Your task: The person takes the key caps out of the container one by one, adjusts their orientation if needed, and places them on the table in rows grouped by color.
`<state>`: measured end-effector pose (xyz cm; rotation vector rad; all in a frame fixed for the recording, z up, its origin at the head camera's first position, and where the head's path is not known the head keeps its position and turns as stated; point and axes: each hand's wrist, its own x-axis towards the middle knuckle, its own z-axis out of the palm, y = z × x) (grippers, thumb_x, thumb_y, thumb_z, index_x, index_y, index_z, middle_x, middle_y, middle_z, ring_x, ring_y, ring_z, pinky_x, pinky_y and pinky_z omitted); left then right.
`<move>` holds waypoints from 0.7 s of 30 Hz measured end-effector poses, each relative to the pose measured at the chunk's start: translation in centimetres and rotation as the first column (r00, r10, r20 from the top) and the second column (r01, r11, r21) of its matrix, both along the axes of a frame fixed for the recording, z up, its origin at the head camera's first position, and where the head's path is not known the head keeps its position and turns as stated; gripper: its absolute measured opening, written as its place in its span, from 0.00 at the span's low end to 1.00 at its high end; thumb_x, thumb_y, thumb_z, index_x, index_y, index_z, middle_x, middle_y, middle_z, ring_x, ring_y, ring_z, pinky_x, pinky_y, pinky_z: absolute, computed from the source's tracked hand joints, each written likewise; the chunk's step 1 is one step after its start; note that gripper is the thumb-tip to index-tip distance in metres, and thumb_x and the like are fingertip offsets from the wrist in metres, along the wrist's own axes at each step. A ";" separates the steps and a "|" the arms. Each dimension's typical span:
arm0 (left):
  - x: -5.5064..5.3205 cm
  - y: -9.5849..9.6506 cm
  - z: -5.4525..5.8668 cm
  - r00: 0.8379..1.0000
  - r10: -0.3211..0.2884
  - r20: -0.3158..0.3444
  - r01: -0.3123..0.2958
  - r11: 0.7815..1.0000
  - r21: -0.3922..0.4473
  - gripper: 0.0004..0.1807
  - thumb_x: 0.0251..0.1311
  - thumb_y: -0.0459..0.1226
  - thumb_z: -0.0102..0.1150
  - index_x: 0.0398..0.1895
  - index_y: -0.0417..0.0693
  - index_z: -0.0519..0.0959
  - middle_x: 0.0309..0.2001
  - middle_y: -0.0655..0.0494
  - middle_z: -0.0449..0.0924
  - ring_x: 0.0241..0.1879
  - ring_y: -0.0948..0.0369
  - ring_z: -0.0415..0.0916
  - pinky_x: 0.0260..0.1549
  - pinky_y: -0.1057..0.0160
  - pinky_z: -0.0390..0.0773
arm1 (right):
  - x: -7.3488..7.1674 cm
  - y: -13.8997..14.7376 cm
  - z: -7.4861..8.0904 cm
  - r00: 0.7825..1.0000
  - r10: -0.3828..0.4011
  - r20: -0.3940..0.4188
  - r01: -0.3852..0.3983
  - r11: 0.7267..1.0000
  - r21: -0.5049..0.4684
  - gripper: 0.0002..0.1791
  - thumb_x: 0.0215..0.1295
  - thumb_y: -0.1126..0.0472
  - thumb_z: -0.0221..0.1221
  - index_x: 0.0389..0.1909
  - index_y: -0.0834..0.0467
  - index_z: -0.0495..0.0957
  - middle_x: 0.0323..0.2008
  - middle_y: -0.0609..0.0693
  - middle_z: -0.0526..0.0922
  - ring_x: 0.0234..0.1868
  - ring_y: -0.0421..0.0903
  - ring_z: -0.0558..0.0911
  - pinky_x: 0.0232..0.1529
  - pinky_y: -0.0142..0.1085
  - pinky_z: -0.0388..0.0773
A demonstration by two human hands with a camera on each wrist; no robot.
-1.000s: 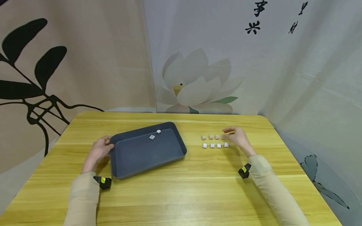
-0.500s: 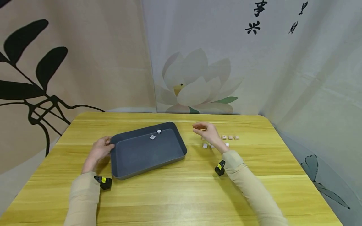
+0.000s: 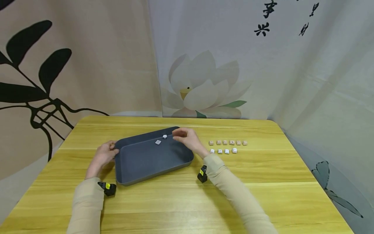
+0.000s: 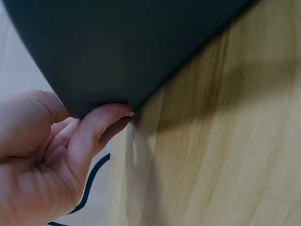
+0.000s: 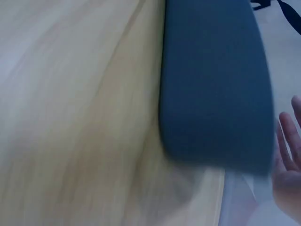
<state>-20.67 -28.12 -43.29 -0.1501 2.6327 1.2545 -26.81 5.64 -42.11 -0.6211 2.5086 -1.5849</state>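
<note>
My left hand (image 3: pixel 103 156) grips the left end of a dark grey rectangular tray (image 3: pixel 128 162); in the left wrist view its thumb and fingers (image 4: pixel 101 122) pinch the tray's corner. Two small white keycaps lie inside near the far wall: one keycap (image 3: pixel 158 142) flat, the other keycap (image 3: pixel 165 136) close to the wall. My right hand (image 3: pixel 188 139) hovers over the tray's right end, fingers loosely bent, pointing left toward those keycaps. Nothing shows between its fingers. In the right wrist view, the fingers (image 5: pixel 289 141) show at the right edge beyond the tray's outer wall.
Right of the tray, several beige keycaps (image 3: pixel 232 142) stand in a straight row. A row of several white keycaps (image 3: pixel 227 151) lies just in front of it. The wooden table (image 3: pixel 163 208) ends at a printed curtain (image 3: pixel 122 65) at the back.
My right hand has moved left from the right part of the keycap rows to over the tray, uncovering the beige row. The left hand keeps its grip on the tray.
</note>
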 end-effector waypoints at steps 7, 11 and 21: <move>0.1 0.0 0.2 1.000 0.002 -0.005 -0.002 1.000 -0.002 0.28 0.69 0.29 0.41 0.69 0.25 0.53 0.62 0.23 0.63 0.51 0.39 0.77 0.37 0.58 0.86 | 0.1 -3.4 -1.1 0.999 0.030 -0.032 -0.029 0.999 0.042 0.15 0.63 0.62 0.61 0.51 0.61 0.80 0.49 0.55 0.84 0.49 0.49 0.83 0.46 0.31 0.81; 0.0 0.1 0.2 1.000 0.002 -0.012 -0.002 1.000 -0.006 0.27 0.69 0.29 0.42 0.69 0.25 0.54 0.61 0.23 0.64 0.51 0.39 0.77 0.37 0.57 0.86 | 0.2 -4.5 -2.4 0.997 0.051 -0.059 -0.045 0.995 0.088 0.15 0.64 0.62 0.59 0.51 0.59 0.80 0.49 0.54 0.84 0.50 0.47 0.83 0.47 0.31 0.81; 0.1 0.1 0.1 1.000 0.002 -0.005 -0.002 1.000 0.017 0.27 0.69 0.29 0.40 0.69 0.25 0.53 0.62 0.22 0.63 0.52 0.39 0.77 0.38 0.58 0.86 | 0.2 -5.6 -3.4 0.994 0.111 -0.006 -0.107 0.969 0.223 0.21 0.68 0.58 0.56 0.62 0.54 0.73 0.61 0.50 0.76 0.62 0.47 0.75 0.58 0.38 0.77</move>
